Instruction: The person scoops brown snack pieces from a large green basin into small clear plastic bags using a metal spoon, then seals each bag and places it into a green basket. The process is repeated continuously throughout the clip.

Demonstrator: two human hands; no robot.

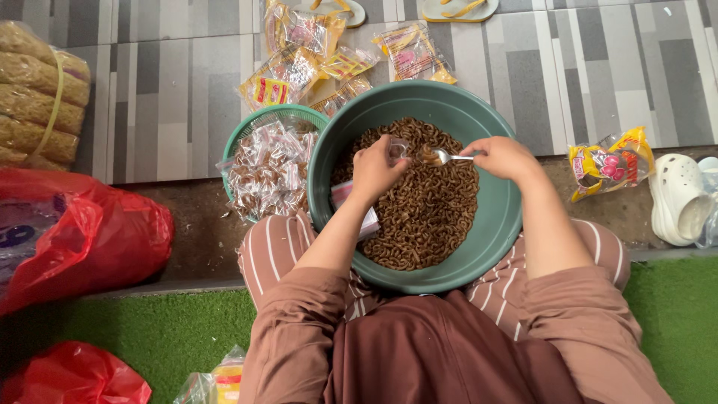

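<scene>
Her right hand [502, 155] grips a metal spoon [441, 156] heaped with brown curly snacks, lying level, bowl toward the small clear bag [398, 149] pinched in her left hand [374, 169], above the green basin [490, 247]

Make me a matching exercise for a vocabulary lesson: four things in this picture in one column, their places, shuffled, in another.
Things:
1. spoon
2. small clear bag
3. basket of packets
4. white clog

Places:
A. far right, on the floor
B. in the right hand, over the basin
C. just left of the basin
D. in the left hand, over the snacks

Pairs: 1-B, 2-D, 3-C, 4-A
</scene>
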